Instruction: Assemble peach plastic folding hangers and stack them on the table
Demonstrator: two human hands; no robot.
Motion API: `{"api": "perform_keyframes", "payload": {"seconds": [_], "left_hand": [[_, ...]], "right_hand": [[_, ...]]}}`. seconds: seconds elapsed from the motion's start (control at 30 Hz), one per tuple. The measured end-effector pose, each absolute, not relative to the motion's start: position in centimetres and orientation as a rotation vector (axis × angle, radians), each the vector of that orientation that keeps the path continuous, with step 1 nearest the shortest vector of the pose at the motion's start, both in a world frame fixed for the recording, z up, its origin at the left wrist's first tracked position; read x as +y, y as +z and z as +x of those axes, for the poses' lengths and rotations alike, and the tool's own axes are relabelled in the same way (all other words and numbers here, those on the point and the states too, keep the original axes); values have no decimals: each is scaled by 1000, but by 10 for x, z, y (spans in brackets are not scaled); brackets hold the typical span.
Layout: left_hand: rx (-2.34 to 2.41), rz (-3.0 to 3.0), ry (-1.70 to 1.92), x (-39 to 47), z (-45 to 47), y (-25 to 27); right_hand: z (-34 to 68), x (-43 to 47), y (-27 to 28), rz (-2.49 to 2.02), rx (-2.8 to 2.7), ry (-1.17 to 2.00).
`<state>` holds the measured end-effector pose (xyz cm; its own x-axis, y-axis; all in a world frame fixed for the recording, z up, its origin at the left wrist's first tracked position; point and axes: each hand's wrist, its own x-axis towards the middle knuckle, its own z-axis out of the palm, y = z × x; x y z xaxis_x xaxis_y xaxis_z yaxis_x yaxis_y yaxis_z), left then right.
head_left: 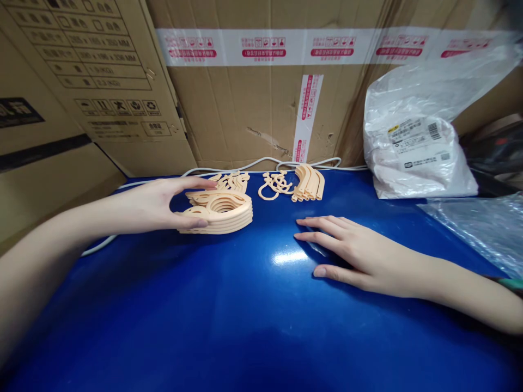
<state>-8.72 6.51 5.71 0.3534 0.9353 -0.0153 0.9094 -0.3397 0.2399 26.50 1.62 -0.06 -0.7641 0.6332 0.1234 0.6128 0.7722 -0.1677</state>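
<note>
The stack (241, 215) of beige pieces sits just left of the frame's centre, its layers lying flat one on another. Its long axis runs roughly left to right; the rounded end points right, and the narrower ends lie toward the left hand (153, 204). That hand pinches the stack across its left part, thumb along the near edge and a finger at the far side; the far contact is partly hidden. Whether the stack bears fully on the table (204, 326) is hard to tell.

To handle it well, I would press evenly on both edges, since the layers look smooth enough to slide, and keep the stack level so that they stay flush.

The right hand (359, 247), right of centre, has its fingers loosely spread and grips nothing visible.

Behind the stack lie small parts (235, 179); to their right, a loose cluster of hooks (278, 184), then a group of curved arms (308, 182) side by side, near upper centre. A white cable runs behind them, before a taped box (245, 109). At upper right stands a white bag (420, 141), with clear film (482, 228) below it.
</note>
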Motion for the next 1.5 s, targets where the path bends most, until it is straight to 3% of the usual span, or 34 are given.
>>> {"api": "perform_keyframes", "payload": {"seconds": [0.73,0.97,1.23,1.5], "left_hand": [[1604,2455,233,61,-84,58],[1599,2407,449,73,-103,67],[1805,2643,94,85,-117,56],[1698,2660,101,81,-109,58]], "right_hand": [[265,16,0,-998,-2815,157],[264,16,-1,-1016,-2822,138],[263,16,0,-1036,-2860,101],[263,17,0,-1035,-2867,65]]}}
